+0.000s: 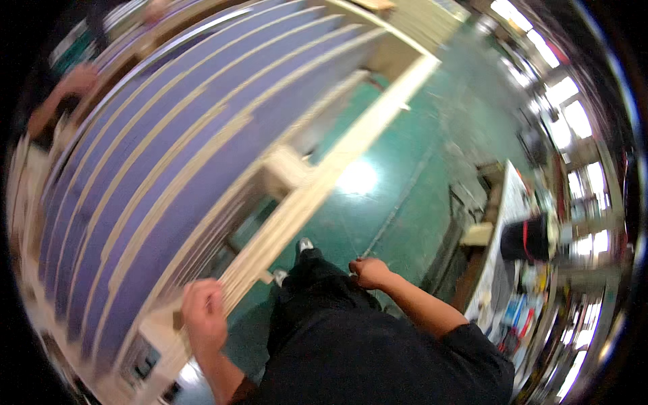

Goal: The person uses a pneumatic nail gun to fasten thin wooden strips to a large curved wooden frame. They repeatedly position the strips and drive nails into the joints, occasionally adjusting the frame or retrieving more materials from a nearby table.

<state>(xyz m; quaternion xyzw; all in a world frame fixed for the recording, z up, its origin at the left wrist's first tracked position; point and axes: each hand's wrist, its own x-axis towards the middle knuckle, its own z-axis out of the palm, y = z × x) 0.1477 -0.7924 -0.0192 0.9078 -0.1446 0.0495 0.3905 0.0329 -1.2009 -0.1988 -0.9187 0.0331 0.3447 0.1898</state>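
My left hand (204, 316) is beside the near end of a pale wooden rail (331, 169), its fingers curled in. Blur hides whether it touches the wood and what, if anything, is in it. Over the dark trousers, my right hand (370, 273) is closed in a fist; anything inside is hidden. The rail edges a large wooden frame on my left. Within that frame lie long purple-grey panels (196, 152), split by several pale wooden strips. A wooden block (287, 167) joins the rail to the inner part of the frame.
Green floor (398, 175) stretches ahead and to the right. A cluttered workbench (486, 283) stands on the right, with a black bucket (525, 239) on it. Across the frame at the far left, another person's hand (79, 79) shows.
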